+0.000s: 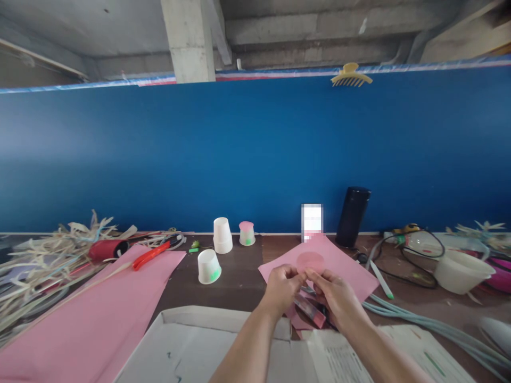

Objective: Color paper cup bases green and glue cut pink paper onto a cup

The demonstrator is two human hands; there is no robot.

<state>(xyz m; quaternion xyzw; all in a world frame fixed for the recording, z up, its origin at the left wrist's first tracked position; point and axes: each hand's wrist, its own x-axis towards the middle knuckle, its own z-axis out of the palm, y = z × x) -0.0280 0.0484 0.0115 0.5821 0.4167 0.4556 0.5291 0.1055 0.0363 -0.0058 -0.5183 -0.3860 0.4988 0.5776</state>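
Observation:
A round pink paper disc (310, 259) is pinched at its near edge between the fingertips of both hands. My left hand (282, 286) is closed on its left side, and my right hand (334, 291) is closed close beside it. Behind the disc lies a larger pink paper sheet (355, 272). Below my hands, partly covered by them, is a clear and pink stick-like item (310, 310) whose kind I cannot make out. To the left stand a paper cup (209, 267) with a green mark, a white cup stack (222, 235), and a cup topped with pink (247, 234).
At left, long pink paper (99, 319) carries red-handled scissors or pliers (150, 256) beside piled strips (43, 276). An open cardboard box (191, 340) sits in front. Rightward are a black cylinder (353, 217), a marker (382, 280), pale cords (423, 319) and a white bowl (462, 272).

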